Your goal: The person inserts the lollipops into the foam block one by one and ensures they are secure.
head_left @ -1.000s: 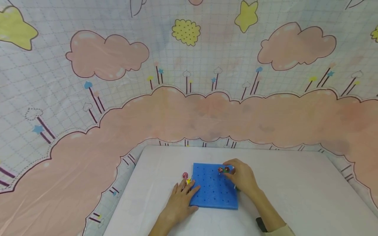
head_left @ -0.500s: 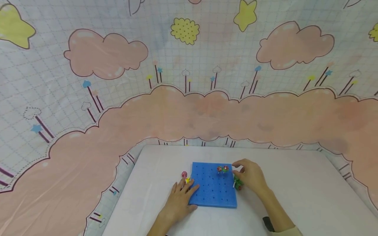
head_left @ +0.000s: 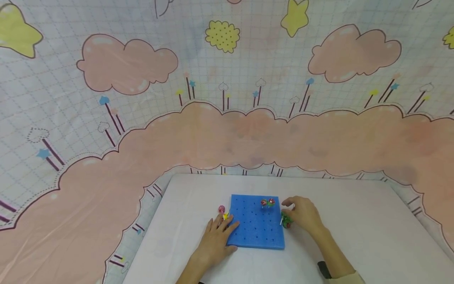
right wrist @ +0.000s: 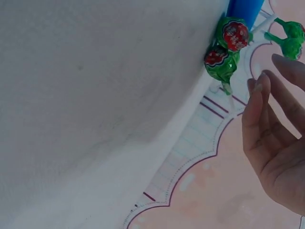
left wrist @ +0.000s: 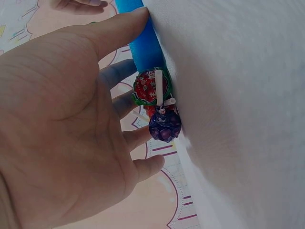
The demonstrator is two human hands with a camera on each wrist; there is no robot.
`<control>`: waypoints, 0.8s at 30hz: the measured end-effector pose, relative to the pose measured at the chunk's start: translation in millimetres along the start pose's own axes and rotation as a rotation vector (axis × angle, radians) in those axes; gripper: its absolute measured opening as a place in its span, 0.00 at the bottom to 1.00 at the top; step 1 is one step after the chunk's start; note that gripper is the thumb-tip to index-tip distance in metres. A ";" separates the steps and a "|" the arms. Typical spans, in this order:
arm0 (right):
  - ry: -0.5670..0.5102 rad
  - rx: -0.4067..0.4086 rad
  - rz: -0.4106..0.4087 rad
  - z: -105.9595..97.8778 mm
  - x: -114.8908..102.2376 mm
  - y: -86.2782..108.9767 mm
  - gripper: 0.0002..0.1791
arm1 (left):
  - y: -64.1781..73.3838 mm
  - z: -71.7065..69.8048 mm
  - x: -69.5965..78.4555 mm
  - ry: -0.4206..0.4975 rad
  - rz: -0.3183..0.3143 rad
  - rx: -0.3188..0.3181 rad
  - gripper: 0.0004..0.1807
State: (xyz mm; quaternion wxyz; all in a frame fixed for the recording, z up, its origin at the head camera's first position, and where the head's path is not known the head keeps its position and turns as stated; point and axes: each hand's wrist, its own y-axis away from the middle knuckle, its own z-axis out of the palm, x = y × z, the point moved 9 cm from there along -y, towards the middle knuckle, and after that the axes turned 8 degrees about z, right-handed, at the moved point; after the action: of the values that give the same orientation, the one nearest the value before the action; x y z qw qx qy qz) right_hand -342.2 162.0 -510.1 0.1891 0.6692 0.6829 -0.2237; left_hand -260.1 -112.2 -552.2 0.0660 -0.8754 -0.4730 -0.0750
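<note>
Blue and dotted with rows of small holes, one flat board point(head_left: 253, 227) lies on one white table point(head_left: 170, 227). Two lollipops point(head_left: 271, 201) in red and green wrappers stand side by side in the board, close to its far right corner, their heads raised above the surface. The left hand point(head_left: 214, 238) rests at the board's left edge, fingers spread wide and thumb by the near corner, gripping nothing. Just past its fingertips show one pink lollipop point(head_left: 221, 209) and one yellow lollipop point(head_left: 225, 216); the left wrist view has one purple lollipop point(left wrist: 165, 125) and one green-rimmed red lollipop point(left wrist: 150, 87) beside the fingers, with a bit of red between them, so the full count on this side cannot be told. The right hand point(head_left: 305, 216) is by the board's right edge, holding nothing, with a narrow gap between thumb and forefinger. Near it, two green-wrapped lollipops point(right wrist: 233, 36) lie against each other on the table, right beside the board. Behind, a patterned cloth point(head_left: 227, 138) carries two whole pink clouds point(head_left: 129, 65) and two large yellow stars point(head_left: 295, 17).
</note>
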 end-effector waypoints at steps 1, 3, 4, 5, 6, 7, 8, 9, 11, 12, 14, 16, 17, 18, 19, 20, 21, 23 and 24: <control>0.006 -0.008 0.000 1.2 0.6 -0.5 0.11 | -0.1 -0.5 0.1 -0.002 0.001 0.001 0.40; 0.013 -0.022 -0.001 3.2 0.7 -1.2 0.10 | -0.1 -1.1 0.3 -0.002 0.002 0.002 0.40; 0.016 -0.028 0.000 4.5 1.2 -1.8 0.10 | 0.0 -1.3 0.3 -0.002 0.001 0.001 0.40; 0.016 -0.035 0.002 5.6 1.9 -2.1 0.10 | -0.1 -1.3 0.4 -0.002 0.000 0.000 0.40; 0.013 -0.040 0.005 6.5 2.6 -2.3 0.10 | -0.2 -1.2 0.5 0.001 -0.002 -0.001 0.40; 0.011 -0.043 0.006 7.3 2.9 -2.7 0.10 | -0.4 -1.1 0.5 0.004 -0.003 -0.001 0.40; 0.010 -0.045 0.007 7.6 2.9 -2.8 0.10 | -0.5 -1.0 0.5 0.005 -0.005 -0.002 0.40; 0.011 -0.044 0.009 8.0 3.6 -3.0 0.10 | -0.6 -1.1 0.5 0.005 -0.007 -0.002 0.40; 0.014 -0.044 0.005 8.7 4.3 -4.0 0.10 | -1.0 -1.3 0.5 0.006 -0.010 -0.002 0.40; 0.019 -0.042 0.001 8.8 4.7 -4.6 0.10 | -1.3 -1.4 0.5 0.007 -0.010 -0.003 0.40; 0.028 -0.043 -0.008 9.3 5.7 -5.8 0.10 | -1.6 -1.6 0.6 0.007 -0.013 -0.006 0.40; 0.037 -0.047 -0.017 9.7 6.7 -7.1 0.10 | -1.9 -1.7 0.7 0.007 -0.014 -0.009 0.40; 0.042 -0.049 -0.019 9.8 7.1 -7.6 0.10 | -2.0 -1.7 0.8 0.008 -0.015 -0.010 0.40; 0.047 -0.052 -0.021 10.1 7.5 -8.3 0.10 | -2.0 -1.8 0.9 0.007 -0.016 -0.012 0.40; 0.051 -0.057 -0.020 10.6 8.1 -9.2 0.10 | -2.1 -1.9 0.9 0.009 -0.018 -0.012 0.40; 0.053 -0.063 -0.019 11.1 8.5 -9.7 0.09 | -2.0 -2.0 1.0 0.009 -0.019 -0.012 0.40; 0.054 -0.068 -0.016 11.5 8.7 -10.2 0.09 | -2.0 -2.1 1.0 0.011 -0.020 -0.012 0.40; 0.054 -0.084 -0.004 13.1 9.8 -11.6 0.09 | -1.9 -2.1 1.0 0.016 -0.022 -0.011 0.40; 0.057 -0.091 -0.002 13.9 10.0 -12.1 0.09 | -2.0 -2.1 0.9 0.017 -0.023 -0.011 0.40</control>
State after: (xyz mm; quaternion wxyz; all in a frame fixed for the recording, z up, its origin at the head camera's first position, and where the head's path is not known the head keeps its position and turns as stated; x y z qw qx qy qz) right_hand -355.2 162.4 -526.5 0.1996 0.6655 0.6981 -0.1732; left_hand -261.4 -110.8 -550.0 0.0643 -0.8695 -0.4821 -0.0859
